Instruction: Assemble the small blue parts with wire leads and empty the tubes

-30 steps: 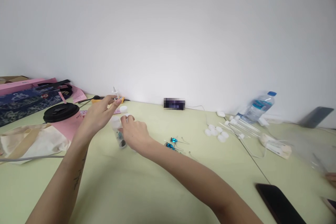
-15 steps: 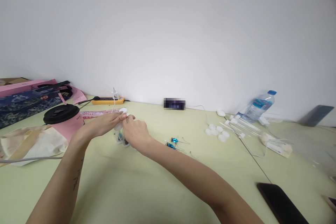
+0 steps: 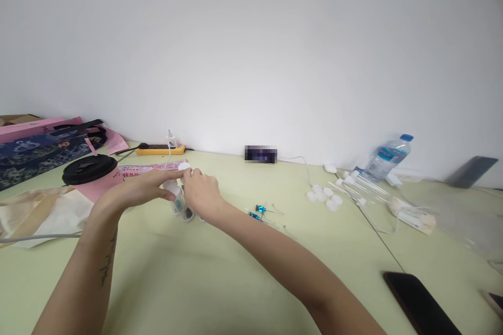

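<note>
Several small clear tubes with white caps stand close together on the table at the left of centre. Dark and bluish contents show low in one clear tube (image 3: 187, 213). My left hand (image 3: 147, 187) reaches over the group from the left, fingers stretched out and thumb apart, beside a white cap (image 3: 171, 185). Fingers of my right hand (image 3: 202, 194) are bent around the upper part of a tube, by another white cap (image 3: 184, 166). This hand hides much of the group. To its right lie blue metallic parts (image 3: 260, 209) with thin wire stems.
Loose white caps (image 3: 319, 193) and clear rods (image 3: 365, 188) lie right of centre, before a water bottle (image 3: 389, 158). A pink cup (image 3: 96, 188) stands left by a cloth bag (image 3: 43, 214). A yellow power strip (image 3: 159, 150) lies behind; a phone (image 3: 420, 301) is front right.
My left thumb has come down away from the fingers, and the left hand has shifted slightly left. My right hand stays at the tubes, its fingers moved slightly.
</note>
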`<act>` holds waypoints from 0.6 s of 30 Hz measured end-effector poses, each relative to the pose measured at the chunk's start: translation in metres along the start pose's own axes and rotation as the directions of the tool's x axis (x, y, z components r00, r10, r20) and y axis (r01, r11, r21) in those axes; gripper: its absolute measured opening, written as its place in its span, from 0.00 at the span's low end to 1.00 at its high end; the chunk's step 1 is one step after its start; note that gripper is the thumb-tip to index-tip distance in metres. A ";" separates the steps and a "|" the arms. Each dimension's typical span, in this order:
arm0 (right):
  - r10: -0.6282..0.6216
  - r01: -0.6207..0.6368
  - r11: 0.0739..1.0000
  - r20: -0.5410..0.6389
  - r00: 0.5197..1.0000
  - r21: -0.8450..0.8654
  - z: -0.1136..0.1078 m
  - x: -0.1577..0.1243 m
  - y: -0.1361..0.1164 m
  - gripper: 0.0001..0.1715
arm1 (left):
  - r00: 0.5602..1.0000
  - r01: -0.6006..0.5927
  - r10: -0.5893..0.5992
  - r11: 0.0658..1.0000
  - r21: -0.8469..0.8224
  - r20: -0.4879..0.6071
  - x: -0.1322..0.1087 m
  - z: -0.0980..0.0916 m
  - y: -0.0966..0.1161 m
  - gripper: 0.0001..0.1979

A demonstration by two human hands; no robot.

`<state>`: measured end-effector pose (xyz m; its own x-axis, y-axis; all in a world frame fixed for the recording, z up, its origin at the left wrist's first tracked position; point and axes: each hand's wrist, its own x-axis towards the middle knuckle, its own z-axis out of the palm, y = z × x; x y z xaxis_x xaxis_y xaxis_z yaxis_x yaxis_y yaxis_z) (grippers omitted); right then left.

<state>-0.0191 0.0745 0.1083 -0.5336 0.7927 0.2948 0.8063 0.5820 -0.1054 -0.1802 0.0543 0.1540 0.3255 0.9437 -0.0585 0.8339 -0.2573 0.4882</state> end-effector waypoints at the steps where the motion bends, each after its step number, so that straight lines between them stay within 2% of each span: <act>1: 0.003 -0.003 1.000 -0.002 1.000 -0.005 0.000 0.001 0.000 0.15 | 1.000 -0.019 0.019 1.000 -0.011 0.002 0.000 0.000 0.001 0.31; 4: 0.020 -0.019 0.999 0.023 1.000 -0.032 -0.002 0.000 0.002 0.15 | 0.998 -0.066 0.066 0.998 -0.021 0.010 0.000 0.000 0.000 0.33; 9: 0.056 -0.055 0.997 0.028 0.998 -0.063 -0.011 -0.016 0.010 0.15 | 0.998 0.063 -0.064 0.997 0.037 0.024 0.001 0.002 -0.010 0.38; 12: 0.073 -0.073 0.994 -0.003 0.997 -0.084 -0.020 -0.038 0.019 0.15 | 0.994 0.093 -0.095 0.995 0.048 0.047 0.000 0.000 -0.006 0.38; 18: 0.087 -0.089 0.985 -0.020 0.996 -0.148 -0.046 -0.092 0.040 0.16 | 0.993 0.119 -0.119 0.992 0.035 -0.002 -0.002 -0.001 -0.001 0.39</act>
<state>0.0745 0.0165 0.1200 -0.4565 0.8363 0.3036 0.8793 0.4761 0.0108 -0.1820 0.0525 0.1544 0.2230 0.9681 -0.1145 0.8818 -0.1502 0.4470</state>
